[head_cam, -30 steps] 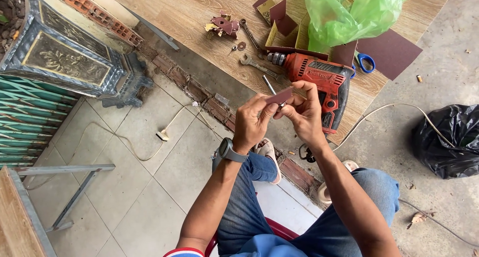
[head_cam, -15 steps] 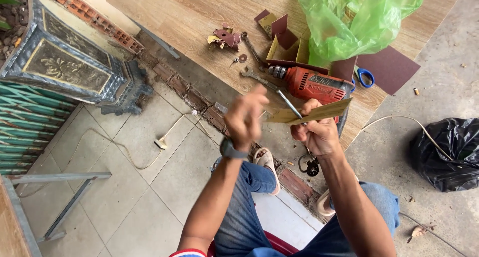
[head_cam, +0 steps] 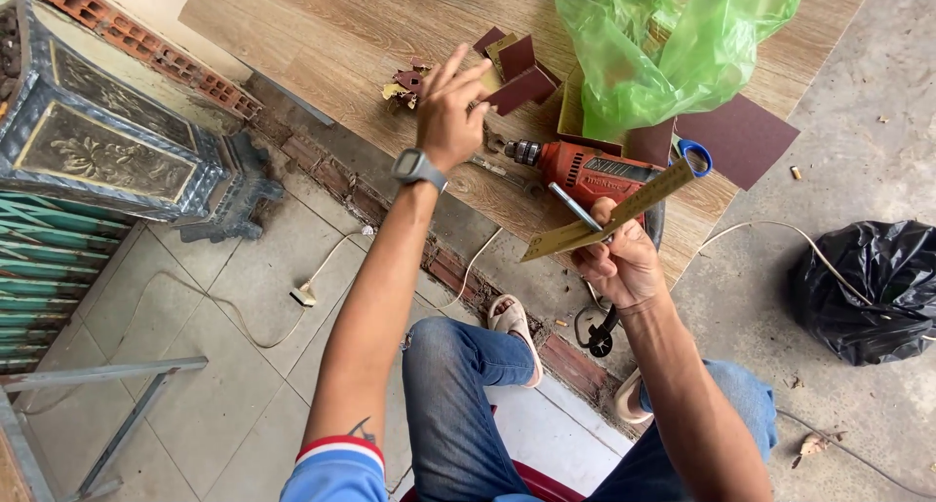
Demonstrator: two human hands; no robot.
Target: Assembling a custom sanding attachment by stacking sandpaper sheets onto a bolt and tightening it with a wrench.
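Above right hand (head_cam: 624,263), ruler (head_cam: 609,212) (tilted up-right)

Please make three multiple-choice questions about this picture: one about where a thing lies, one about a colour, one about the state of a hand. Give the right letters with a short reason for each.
1. Where does the drill lie?
A. on the wooden board
B. on the tiled floor
C. inside the black bag

2. What colour is the plastic bag on the board?
A. black
B. green
C. blue

3. What is the right hand doing?
A. resting open on the knee
B. gripping the drill
C. holding a strip and a pen

Answers:
1 A: the red drill rests on the board, next to the scissors.
2 B: the bag on the board is green; the black bag lies on the concrete.
3 C: its fingers close round the yellowish strip and the pen, while the left hand reaches out to the dark red pieces.
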